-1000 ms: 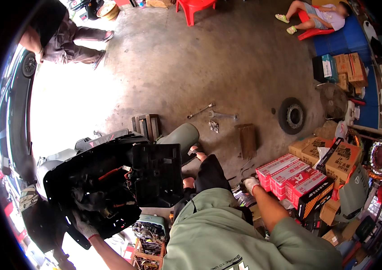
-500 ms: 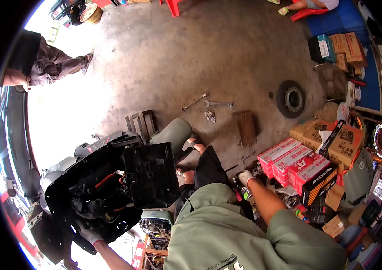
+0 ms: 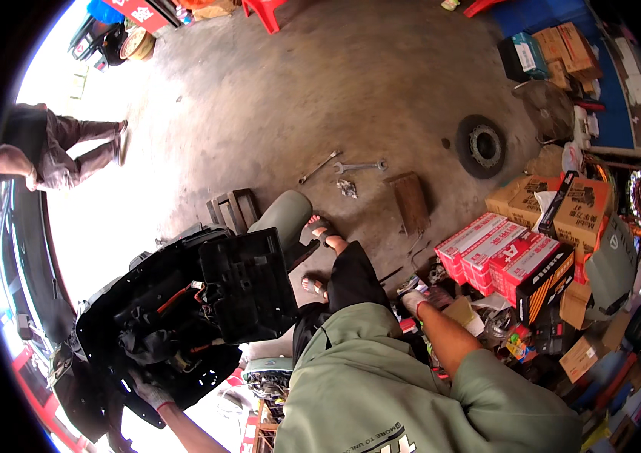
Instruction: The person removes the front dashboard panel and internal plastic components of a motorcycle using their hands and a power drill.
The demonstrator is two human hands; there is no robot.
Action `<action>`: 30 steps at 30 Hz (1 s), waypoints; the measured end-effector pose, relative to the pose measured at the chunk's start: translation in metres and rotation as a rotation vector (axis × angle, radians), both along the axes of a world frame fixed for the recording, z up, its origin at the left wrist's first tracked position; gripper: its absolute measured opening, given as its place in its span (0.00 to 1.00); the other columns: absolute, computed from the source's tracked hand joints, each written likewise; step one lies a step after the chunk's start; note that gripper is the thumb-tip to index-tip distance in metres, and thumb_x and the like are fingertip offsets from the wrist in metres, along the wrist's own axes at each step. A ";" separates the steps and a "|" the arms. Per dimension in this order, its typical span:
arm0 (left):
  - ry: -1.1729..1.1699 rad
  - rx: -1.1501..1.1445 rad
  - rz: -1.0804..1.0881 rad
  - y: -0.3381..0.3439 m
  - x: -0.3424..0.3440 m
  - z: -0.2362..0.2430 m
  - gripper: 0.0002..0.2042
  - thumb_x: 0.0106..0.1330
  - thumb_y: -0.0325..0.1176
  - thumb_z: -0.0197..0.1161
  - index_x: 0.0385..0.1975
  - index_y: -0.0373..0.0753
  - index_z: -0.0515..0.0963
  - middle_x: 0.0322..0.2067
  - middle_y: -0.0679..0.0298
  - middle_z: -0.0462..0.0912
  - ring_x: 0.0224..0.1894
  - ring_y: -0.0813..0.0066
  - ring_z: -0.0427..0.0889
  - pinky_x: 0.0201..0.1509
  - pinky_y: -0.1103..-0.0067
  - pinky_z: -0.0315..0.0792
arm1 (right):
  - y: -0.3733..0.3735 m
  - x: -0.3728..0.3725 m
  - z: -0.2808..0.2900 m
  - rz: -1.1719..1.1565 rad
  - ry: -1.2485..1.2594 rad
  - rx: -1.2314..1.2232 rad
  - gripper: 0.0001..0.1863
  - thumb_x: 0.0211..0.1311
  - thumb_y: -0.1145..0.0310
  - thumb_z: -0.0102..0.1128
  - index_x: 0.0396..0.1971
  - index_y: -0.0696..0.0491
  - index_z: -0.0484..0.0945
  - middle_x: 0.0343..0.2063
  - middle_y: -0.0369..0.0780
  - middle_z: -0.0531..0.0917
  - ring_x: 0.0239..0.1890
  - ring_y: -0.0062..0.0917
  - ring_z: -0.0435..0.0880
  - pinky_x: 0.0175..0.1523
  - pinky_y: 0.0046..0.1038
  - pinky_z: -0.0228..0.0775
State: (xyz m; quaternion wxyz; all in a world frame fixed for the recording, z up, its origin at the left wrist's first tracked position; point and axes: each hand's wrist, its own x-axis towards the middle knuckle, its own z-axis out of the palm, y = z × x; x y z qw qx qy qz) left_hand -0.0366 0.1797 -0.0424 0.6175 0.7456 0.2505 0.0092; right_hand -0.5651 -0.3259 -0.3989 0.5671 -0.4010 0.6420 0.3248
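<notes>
To my left stands a scooter body in black plastic (image 3: pixel 101 332), with its cavity showing cables, an orange-red wire (image 3: pixel 173 299) and a dark bundle (image 3: pixel 147 347). A black plastic lid (image 3: pixel 249 283) stands raised on its right side. My left hand (image 3: pixel 151 391), in a pale glove, grips the near rim of the body, its fingertips lost in the dark. On the right, my gloved right hand (image 3: pixel 414 301) reaches into loose parts beside red-and-white boxes (image 3: pixel 479 245). Its fingers look curled, but whatever they hold is too small to make out.
Ahead on the concrete floor lie two wrenches (image 3: pixel 359 167), a crumpled rag (image 3: pixel 347 188), a wooden block (image 3: pixel 408 202) and a wheel (image 3: pixel 480 146). Cardboard cartons (image 3: pixel 554 200) are stacked at right. A slatted wooden stool (image 3: pixel 233 210) stands beyond the scooter. Another person (image 3: pixel 71 147) is at far left.
The view has shifted slightly. The person at far left has moved, and their legs are now apart. My left hand stays at the rim; my right hand remains among the loose parts.
</notes>
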 end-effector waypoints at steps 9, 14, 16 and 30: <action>0.023 0.151 -0.072 -0.014 -0.022 0.011 0.26 0.73 0.48 0.54 0.57 0.29 0.73 0.48 0.63 0.79 0.47 0.72 0.77 0.50 0.77 0.74 | 0.066 -0.091 0.019 -0.373 -0.163 -0.029 0.08 0.60 0.75 0.54 0.38 0.55 0.79 0.17 0.45 0.76 0.15 0.39 0.75 0.20 0.44 0.66; 0.005 0.183 -0.133 0.016 0.010 0.001 0.26 0.72 0.48 0.55 0.57 0.29 0.74 0.48 0.63 0.79 0.47 0.72 0.76 0.50 0.78 0.72 | 0.109 -0.145 0.022 -0.034 -0.174 -0.309 0.09 0.61 0.75 0.49 0.35 0.58 0.80 0.20 0.45 0.79 0.18 0.38 0.78 0.22 0.41 0.69; 0.044 0.162 -0.097 0.014 0.001 0.004 0.25 0.72 0.44 0.55 0.59 0.30 0.72 0.52 0.60 0.78 0.52 0.68 0.75 0.55 0.76 0.70 | 0.120 -0.211 -0.030 0.013 -0.124 -0.288 0.10 0.62 0.74 0.48 0.33 0.59 0.81 0.21 0.46 0.81 0.19 0.38 0.80 0.23 0.40 0.70; 0.181 0.629 -0.589 -0.137 -0.053 -0.087 0.25 0.71 0.35 0.51 0.67 0.35 0.60 0.63 0.58 0.67 0.63 0.65 0.65 0.66 0.73 0.61 | -0.018 -0.121 -0.055 0.410 0.287 -0.250 0.18 0.54 0.63 0.53 0.41 0.56 0.82 0.39 0.54 0.84 0.49 0.48 0.81 0.51 0.42 0.74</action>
